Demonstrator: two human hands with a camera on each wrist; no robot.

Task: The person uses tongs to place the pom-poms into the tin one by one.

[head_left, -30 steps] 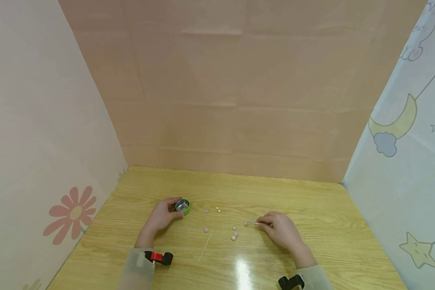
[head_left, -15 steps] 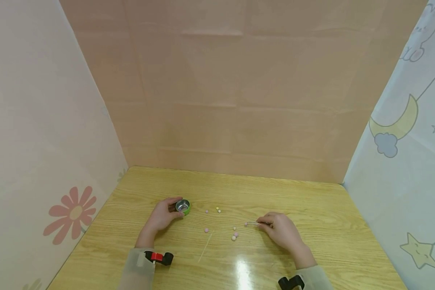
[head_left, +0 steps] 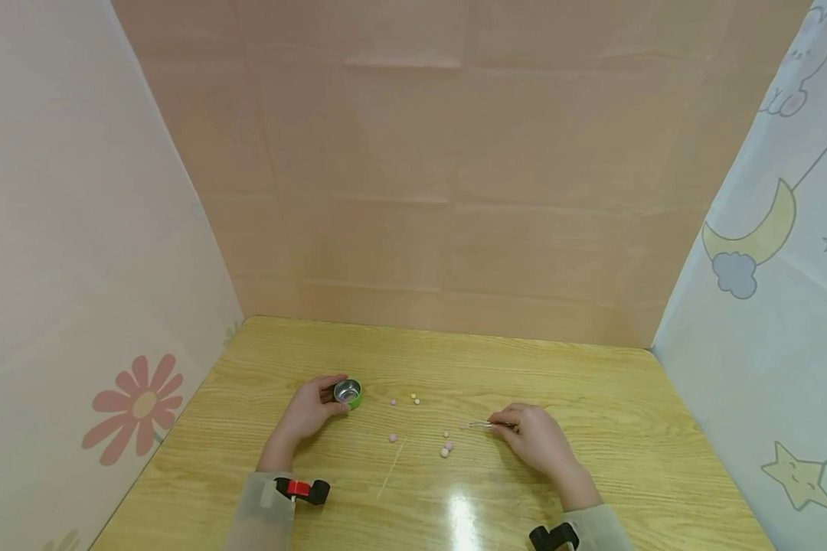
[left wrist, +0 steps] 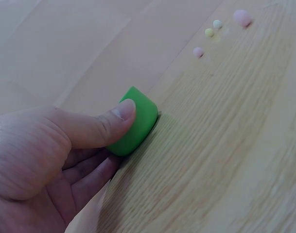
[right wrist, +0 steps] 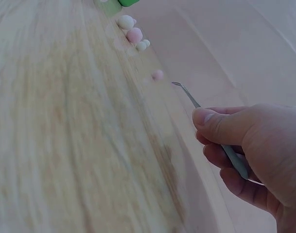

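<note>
Slim silvery metal tweezers (right wrist: 234,162) are on the right side of the counter (head_left: 558,367), pinched in the person's right hand (head_left: 534,436) between thumb and fingers. They look smooth and a bit shiny, with a narrow, tapering body and a fine tip that bends at the end. Can't tell if that tip touches the wood. Just beside it, with a small gap in the right wrist view, sits a little matte pink ball (right wrist: 157,74).

Over on the other side, the left hand (head_left: 306,409) grips a small round cup, green outside and shiny metal inside (head_left: 348,393), thumb on one side and fingers on the other. It's upright, and the outer wall looks smooth and rounded.

Between the hands there's a loose scatter of tiny pastel balls: a cream one (head_left: 444,452) right up against a pink one (head_left: 449,445), plus a yellow one (head_left: 413,396) next to a white one (head_left: 416,402), and a couple more pinks.

Counter's a yellowish wood grain, glossy enough to throw a bright glare spot. Behind it hangs a creased peachy-tan sheet (head_left: 448,168).
</note>
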